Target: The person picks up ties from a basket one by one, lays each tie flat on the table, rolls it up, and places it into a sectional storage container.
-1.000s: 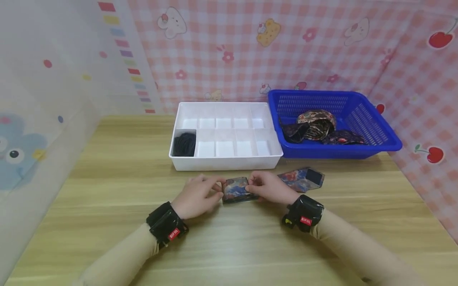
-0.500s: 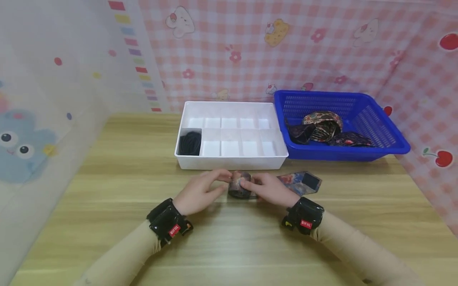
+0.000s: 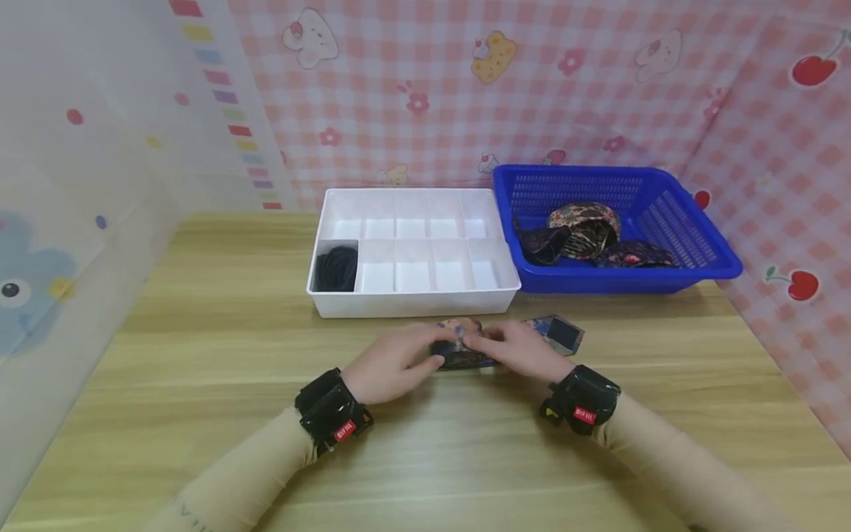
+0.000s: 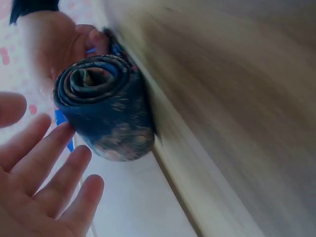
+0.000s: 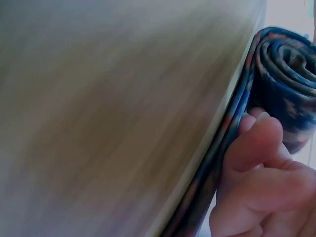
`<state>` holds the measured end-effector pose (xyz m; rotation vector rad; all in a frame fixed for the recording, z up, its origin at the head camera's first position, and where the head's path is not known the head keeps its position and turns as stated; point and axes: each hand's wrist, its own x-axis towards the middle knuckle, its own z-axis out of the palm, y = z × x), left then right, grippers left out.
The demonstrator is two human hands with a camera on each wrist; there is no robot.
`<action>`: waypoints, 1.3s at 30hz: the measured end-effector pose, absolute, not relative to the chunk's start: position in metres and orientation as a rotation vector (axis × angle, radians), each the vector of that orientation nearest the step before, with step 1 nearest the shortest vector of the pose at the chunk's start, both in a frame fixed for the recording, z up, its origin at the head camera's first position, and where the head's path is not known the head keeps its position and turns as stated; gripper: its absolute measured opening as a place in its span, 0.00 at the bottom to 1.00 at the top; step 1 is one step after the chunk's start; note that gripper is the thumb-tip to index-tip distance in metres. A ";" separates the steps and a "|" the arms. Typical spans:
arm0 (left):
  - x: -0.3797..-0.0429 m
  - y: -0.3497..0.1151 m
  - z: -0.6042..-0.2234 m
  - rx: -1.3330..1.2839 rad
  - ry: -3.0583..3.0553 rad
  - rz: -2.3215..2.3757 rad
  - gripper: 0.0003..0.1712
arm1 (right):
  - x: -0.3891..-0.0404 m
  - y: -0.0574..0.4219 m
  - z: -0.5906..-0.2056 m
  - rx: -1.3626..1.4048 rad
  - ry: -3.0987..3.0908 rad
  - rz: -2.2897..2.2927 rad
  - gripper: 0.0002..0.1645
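Note:
A floral necktie [image 3: 455,358] lies partly rolled on the table before the white box. The left wrist view shows the coil [image 4: 118,118] end-on, its layers in a spiral. My left hand [image 3: 399,362] is at the coil's left side, fingers loosely spread beside it. My right hand [image 3: 528,351] holds the coil from the right, thumb against it and fingers bent. In the right wrist view the flat strip [image 5: 217,163] runs from the coil past those fingers. The tie's end [image 3: 561,335], with a dark patch, shows beyond my right hand.
Behind the hands stands a white divided box [image 3: 412,303], with a black coiled bundle [image 3: 336,269] in its front left compartment. At its right is a blue basket [image 3: 618,281] holding several rolled or folded patterned ties [image 3: 585,225]. Patterned cloth walls [image 3: 425,140] bound the table.
The necktie has gone from a flat fold to a rounder coil and moved right. Its loose end shows less. My left hand has followed it to the right.

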<state>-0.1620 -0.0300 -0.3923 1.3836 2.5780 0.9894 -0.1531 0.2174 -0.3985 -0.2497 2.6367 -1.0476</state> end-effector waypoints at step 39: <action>-0.137 -0.082 -0.394 1.161 2.792 0.715 0.32 | -0.166 0.161 -0.401 -0.689 2.750 -0.991 0.09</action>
